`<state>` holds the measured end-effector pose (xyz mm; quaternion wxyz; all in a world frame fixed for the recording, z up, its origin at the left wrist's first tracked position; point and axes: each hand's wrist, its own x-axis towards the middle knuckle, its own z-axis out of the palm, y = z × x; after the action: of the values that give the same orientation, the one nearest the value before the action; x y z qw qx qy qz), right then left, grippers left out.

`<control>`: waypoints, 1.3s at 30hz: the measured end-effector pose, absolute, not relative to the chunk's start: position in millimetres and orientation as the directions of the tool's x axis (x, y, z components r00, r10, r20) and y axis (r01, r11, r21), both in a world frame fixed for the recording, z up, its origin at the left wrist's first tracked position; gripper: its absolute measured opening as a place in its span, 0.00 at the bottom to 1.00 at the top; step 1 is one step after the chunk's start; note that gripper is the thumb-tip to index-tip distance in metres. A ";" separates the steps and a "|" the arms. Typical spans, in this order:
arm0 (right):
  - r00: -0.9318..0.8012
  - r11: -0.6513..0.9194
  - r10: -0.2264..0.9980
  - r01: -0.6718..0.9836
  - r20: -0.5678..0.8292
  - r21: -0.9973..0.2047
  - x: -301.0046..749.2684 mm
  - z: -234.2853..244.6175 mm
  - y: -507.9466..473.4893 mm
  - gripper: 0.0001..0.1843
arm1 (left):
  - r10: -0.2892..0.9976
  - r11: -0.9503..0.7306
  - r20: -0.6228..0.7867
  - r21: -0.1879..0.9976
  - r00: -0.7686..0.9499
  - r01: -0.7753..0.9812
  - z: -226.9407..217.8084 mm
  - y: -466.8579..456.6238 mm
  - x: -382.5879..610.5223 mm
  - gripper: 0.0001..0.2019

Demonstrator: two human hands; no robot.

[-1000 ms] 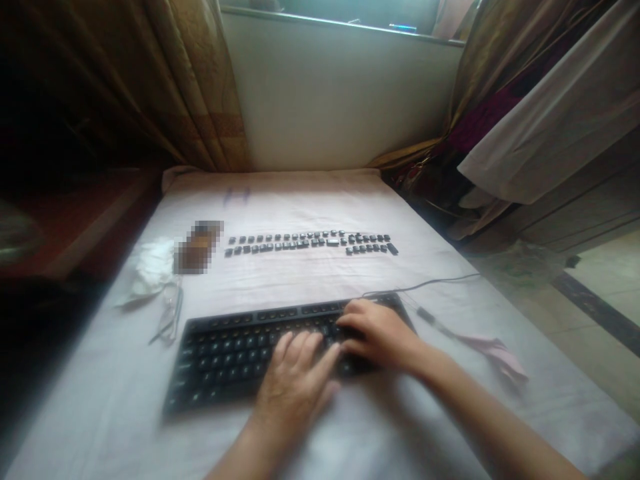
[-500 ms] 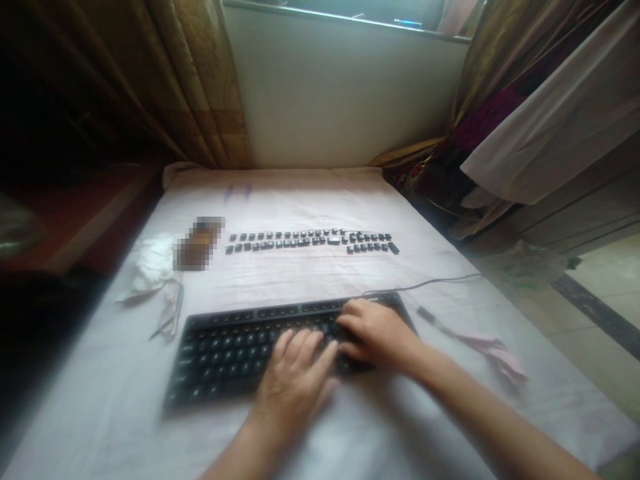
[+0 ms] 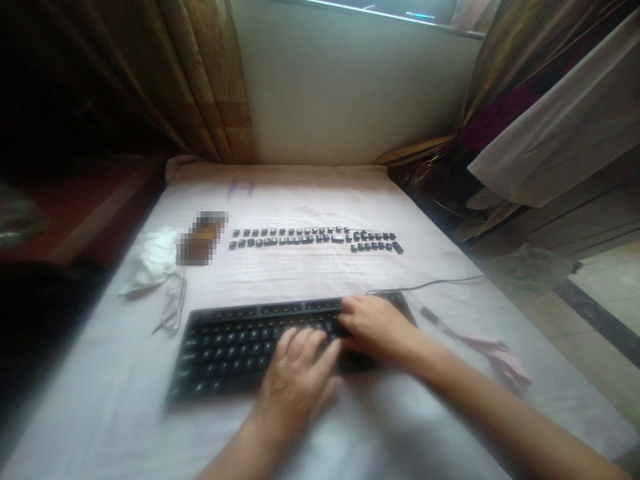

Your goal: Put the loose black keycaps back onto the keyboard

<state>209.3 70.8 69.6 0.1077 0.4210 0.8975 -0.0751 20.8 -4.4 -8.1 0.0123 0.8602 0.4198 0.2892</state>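
Note:
A black keyboard [image 3: 220, 363] lies at a slight slant on the cloth-covered surface. My left hand [image 3: 295, 377] rests across its middle, fingers stretched out flat over the keys and holding nothing. Just to the right, my right hand [image 3: 377, 327] bends over the keyboard's right part with curled fingers and the thumb drawn in close. Whatever its fingertips pinch or press is hidden beneath them. Beyond the keyboard, loose black keycaps [image 3: 310, 239] are set out in rows, with a shorter row at the right.
At the left lie a white crumpled cloth [image 3: 155, 260], a blurred-out brown item [image 3: 200, 240] and a thin wiry object, perhaps tweezers or glasses [image 3: 173, 307]. A brush-like tool with a pink cloth [image 3: 493, 353] lies right, near a cable [image 3: 430, 283]. Curtains [image 3: 210, 87] hang behind.
The fingers and thumb of my right hand have drawn closer together over the keys. My left hand stays in place on the keyboard. The view has shifted slightly.

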 end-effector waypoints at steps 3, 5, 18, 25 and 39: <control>-0.623 0.628 0.755 0.777 -0.206 -0.048 216.6 63.0 66.6 0.11 | 0.739 -0.641 0.464 0.260 0.488 0.723 -5.6 -2.4 23.4 0.22; -0.622 0.623 0.764 0.780 -0.174 -0.054 220.8 59.1 64.2 0.12 | 0.745 -0.636 0.448 0.258 0.494 0.727 -3.6 -0.3 25.9 0.23; -0.599 0.589 0.799 0.766 0.045 -0.258 239.1 36.1 58.5 0.15 | 0.738 -0.641 0.459 0.253 0.494 0.724 -2.1 3.3 30.2 0.19; -0.239 0.376 0.922 0.745 0.305 -0.551 265.3 29.1 39.6 0.13 | 0.683 -0.676 0.522 0.186 0.511 0.713 -5.6 0.4 28.7 0.15; 0.207 0.209 0.843 0.724 0.497 -0.657 293.0 -6.8 24.8 0.14 | 0.652 -0.686 0.538 0.117 0.535 0.718 -6.0 2.4 32.5 0.14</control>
<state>293.0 24.8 -6.8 -0.4607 0.6256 0.6263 -0.0642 32.5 2.4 -6.0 -0.0590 0.8741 0.3918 0.2810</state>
